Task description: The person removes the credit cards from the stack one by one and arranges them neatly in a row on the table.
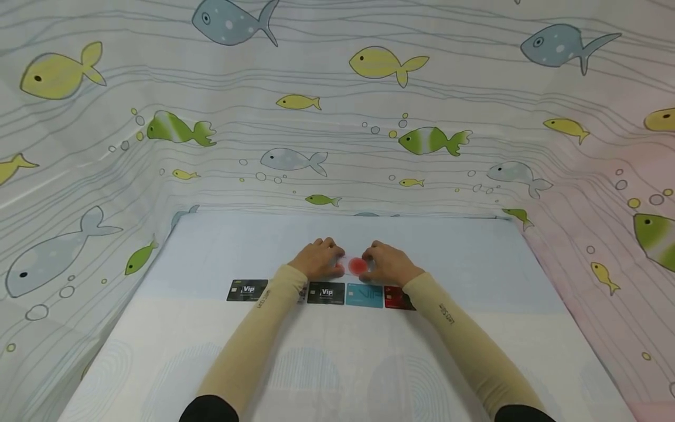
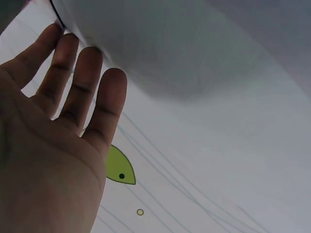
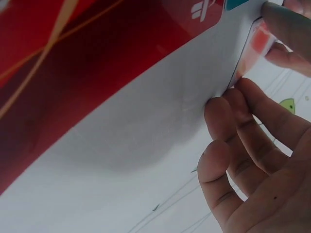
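Observation:
A pale card with a red disc (image 1: 358, 266) lies between my two hands, just beyond a row of cards. My left hand (image 1: 318, 258) pinches its left edge and my right hand (image 1: 391, 264) pinches its right edge. In the right wrist view the card (image 3: 253, 46) appears edge-on, tilted, beside the right fingertips (image 3: 221, 116). The left wrist view shows the left fingers (image 2: 112, 92) extended; the card cannot be made out there. Nearest my wrists are a black Vip card (image 1: 326, 293), a light blue VIP card (image 1: 364, 296) and a red card (image 1: 398, 298), partly under the right sleeve.
Another black Vip card (image 1: 246, 290) lies at the row's left end, and the left sleeve (image 1: 274, 310) covers most of a card beside it. The white table (image 1: 327, 346) meets a fish-patterned cloth (image 1: 295, 135) at the back and sides.

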Tool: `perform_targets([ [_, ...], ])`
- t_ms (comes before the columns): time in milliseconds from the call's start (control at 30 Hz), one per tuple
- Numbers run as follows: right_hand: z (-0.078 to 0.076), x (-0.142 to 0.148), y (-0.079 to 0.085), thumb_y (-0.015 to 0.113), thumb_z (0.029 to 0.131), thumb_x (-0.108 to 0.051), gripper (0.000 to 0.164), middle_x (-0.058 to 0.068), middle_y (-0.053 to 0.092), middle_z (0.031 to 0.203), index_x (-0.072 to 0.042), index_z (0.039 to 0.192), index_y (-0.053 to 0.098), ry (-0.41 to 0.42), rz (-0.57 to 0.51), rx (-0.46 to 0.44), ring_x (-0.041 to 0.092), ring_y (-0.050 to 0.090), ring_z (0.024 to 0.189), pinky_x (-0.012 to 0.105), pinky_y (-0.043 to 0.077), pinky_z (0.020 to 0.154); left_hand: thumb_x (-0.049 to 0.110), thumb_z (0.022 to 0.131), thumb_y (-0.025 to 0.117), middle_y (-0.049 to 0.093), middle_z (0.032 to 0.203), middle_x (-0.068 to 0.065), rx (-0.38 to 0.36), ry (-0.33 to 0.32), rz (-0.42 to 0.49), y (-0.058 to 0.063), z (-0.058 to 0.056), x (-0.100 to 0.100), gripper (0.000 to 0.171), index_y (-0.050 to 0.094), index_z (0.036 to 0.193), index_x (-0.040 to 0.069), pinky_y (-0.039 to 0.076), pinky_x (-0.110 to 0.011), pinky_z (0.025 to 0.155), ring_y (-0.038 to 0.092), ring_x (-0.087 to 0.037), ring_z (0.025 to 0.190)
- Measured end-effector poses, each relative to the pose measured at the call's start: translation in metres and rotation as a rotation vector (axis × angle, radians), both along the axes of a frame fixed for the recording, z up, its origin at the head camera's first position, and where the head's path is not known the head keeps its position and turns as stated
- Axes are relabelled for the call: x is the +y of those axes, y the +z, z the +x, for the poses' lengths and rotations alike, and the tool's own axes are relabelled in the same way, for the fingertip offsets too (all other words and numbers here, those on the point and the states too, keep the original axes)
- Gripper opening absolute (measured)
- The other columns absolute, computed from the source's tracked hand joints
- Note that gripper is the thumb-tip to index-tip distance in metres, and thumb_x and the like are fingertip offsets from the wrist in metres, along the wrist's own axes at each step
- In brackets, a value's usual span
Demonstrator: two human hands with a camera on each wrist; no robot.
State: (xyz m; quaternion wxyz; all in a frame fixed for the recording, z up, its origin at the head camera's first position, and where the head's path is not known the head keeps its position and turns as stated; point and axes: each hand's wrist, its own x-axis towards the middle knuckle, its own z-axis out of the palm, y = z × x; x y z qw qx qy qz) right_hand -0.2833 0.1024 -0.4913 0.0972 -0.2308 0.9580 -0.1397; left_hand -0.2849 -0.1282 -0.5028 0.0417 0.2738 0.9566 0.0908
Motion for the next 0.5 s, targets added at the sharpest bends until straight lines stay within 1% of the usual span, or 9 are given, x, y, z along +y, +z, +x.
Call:
perform_targets([
  [200, -0.0014, 0.0001, -0.001, 0.083, 0.083, -0.042, 0.05, 0.001, 0.06, 0.111, -0.013, 0.121, 0.071, 0.002, -0.001, -0.015, 0.018, 0.057, 0.096, 0.04, 0.052, 0.096, 0.044, 0.096, 0.069, 0.058, 0.13, -0.008, 0.001, -0.014, 0.013, -0.0029, 0.0008, -0.0012, 0.05, 0.062, 0.137, 0.015, 0.046, -0.045, 0.102, 0.053, -0.028, 0.116],
  [333, -0.0026, 0.0007, -0.003, 0.081, 0.082, -0.044, 0.05, -0.001, 0.06, 0.109, -0.013, 0.12, 0.07, -0.001, 0.004, -0.019, 0.017, 0.056, 0.094, 0.039, 0.053, 0.094, 0.045, 0.097, 0.067, 0.057, 0.132, -0.009, -0.007, -0.03, -0.005, -0.0034, 0.0013, -0.0004, 0.052, 0.06, 0.138, 0.014, 0.045, -0.045, 0.104, 0.053, -0.028, 0.118],
  [500, -0.0033, 0.0014, -0.005, 0.08, 0.081, -0.047, 0.051, -0.003, 0.059, 0.108, -0.014, 0.118, 0.07, 0.024, 0.015, 0.004, 0.015, 0.056, 0.092, 0.037, 0.054, 0.091, 0.044, 0.098, 0.066, 0.058, 0.131, -0.011, -0.005, -0.04, -0.023, -0.0031, 0.0029, 0.0003, 0.052, 0.06, 0.138, 0.012, 0.044, -0.044, 0.106, 0.053, -0.028, 0.119],
])
